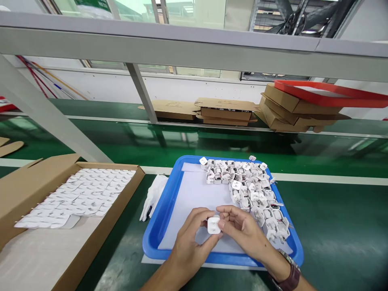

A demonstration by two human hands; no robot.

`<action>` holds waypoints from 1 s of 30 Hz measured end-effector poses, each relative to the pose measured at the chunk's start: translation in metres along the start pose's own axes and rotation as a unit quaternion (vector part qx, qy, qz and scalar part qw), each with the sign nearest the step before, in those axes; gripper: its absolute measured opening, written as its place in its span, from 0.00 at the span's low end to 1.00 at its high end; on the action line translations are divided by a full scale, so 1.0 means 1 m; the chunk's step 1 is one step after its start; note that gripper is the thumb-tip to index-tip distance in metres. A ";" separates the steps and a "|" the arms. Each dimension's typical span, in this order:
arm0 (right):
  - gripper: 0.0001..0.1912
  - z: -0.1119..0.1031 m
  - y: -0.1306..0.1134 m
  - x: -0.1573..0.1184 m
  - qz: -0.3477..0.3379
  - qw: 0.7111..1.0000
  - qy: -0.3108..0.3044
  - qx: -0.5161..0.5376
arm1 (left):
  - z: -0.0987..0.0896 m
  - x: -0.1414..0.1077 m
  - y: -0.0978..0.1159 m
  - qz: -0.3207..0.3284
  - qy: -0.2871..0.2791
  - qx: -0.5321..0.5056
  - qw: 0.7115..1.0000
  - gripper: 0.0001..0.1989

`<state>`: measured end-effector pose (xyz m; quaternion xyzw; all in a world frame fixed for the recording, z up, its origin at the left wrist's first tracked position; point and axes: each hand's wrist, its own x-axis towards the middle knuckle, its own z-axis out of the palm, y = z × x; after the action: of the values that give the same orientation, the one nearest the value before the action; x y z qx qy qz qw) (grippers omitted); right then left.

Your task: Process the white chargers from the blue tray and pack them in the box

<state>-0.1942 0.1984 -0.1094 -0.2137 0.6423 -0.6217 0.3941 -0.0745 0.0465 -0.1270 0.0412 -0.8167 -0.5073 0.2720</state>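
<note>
A small white square plug piece [214,225] is held up over the front part of the blue tray [163,218]. My left hand [194,238] grips it between thumb and fingers on its left and lower sides. On its right side, the thumb and fingers of my right hand [239,228] close on the same piece. Many white plug housings [242,178] lie in the tray's back and right parts, some with metal pins showing. White paper [194,190] lines the tray bottom.
An open cardboard box [121,202] with rows of white pieces [85,190] stands at left. A white glove [154,194] lies beside the tray. Behind are flat cartons [227,111], a red tray [330,95] on stacked boxes, and a metal frame bar [182,44] crossing above.
</note>
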 end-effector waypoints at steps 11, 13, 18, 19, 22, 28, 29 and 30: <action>0.28 -0.010 0.007 0.003 0.002 0.992 0.038 -0.119 | -0.042 0.007 0.029 -0.052 0.072 0.072 0.993 0.24; 0.30 -0.010 0.008 0.003 0.013 0.991 0.045 -0.129 | -0.077 0.008 0.041 -0.072 0.091 0.131 0.985 0.20; 0.30 -0.010 0.011 0.003 0.026 0.989 0.049 -0.136 | -0.200 -0.006 0.030 -0.124 0.189 0.382 0.896 0.20; 0.30 -0.010 0.011 0.003 0.033 0.989 0.035 -0.137 | -0.224 -0.011 0.019 -0.151 0.178 0.422 0.876 0.22; 0.30 -0.010 0.012 0.003 0.040 0.990 0.023 -0.135 | -0.279 -0.030 -0.020 -0.201 0.086 0.495 0.841 0.25; 0.29 -0.011 0.010 0.005 0.051 0.991 0.007 -0.123 | -0.300 -0.057 -0.076 -0.212 0.016 0.515 0.831 0.16; 0.29 -0.012 0.010 0.006 0.055 0.990 0.008 -0.126 | -0.300 -0.059 -0.081 -0.213 0.014 0.517 0.829 0.16; 0.29 -0.014 0.010 0.007 0.058 0.990 0.009 -0.130 | -0.300 -0.060 -0.084 -0.213 0.013 0.519 0.828 0.15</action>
<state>-0.2066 0.2030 -0.1220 -0.2199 0.7325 -0.5111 0.3922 0.1045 -0.2153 -0.1216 0.3561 -0.9268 -0.0537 0.1061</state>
